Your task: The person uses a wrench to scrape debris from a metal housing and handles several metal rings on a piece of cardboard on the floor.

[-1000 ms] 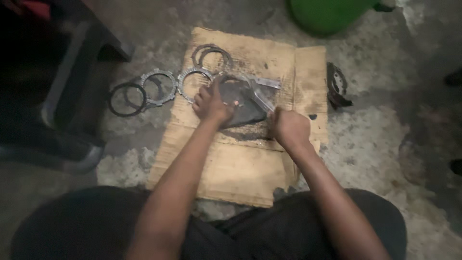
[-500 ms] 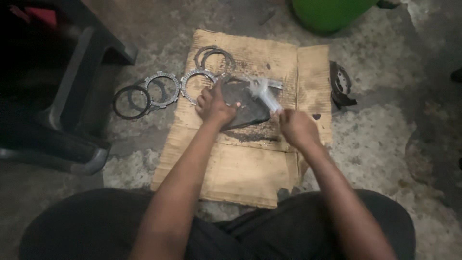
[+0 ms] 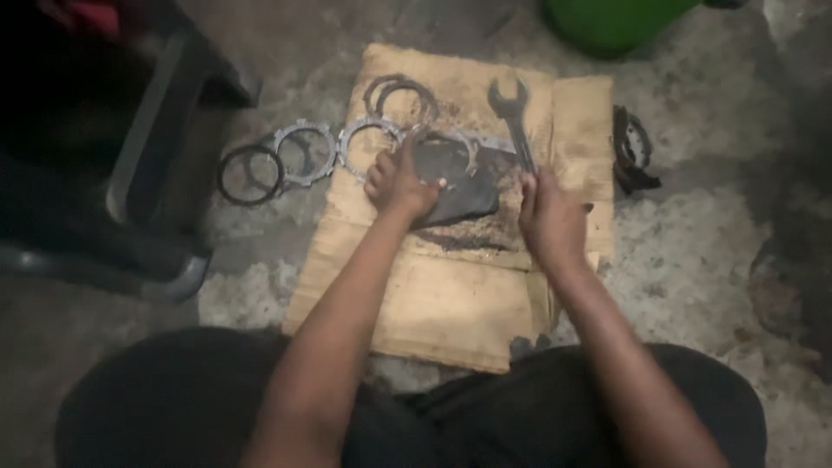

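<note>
Left hand (image 3: 400,182) presses flat, fingers spread, on a dark metal part (image 3: 459,195) lying on stained brown cardboard (image 3: 433,295); right hand (image 3: 548,217) closes around a dark open-ended wrench (image 3: 513,117), toothed rings (image 3: 303,152) alongside.

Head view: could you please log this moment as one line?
left hand: on toothed ring | right hand: grips wrench | base: cardboard

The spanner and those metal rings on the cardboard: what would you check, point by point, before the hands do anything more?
1. Right hand grips the spanner at its handle end: ok.
2. Left hand steadies the dark part: ok.
3. Toothed ring seated flat on that part: cannot tell.
4. Spare rings lying within reach to the left: ok.
5. Cardboard flat under the work: ok.
6. Spanner head clear of the rings: ok.
</note>
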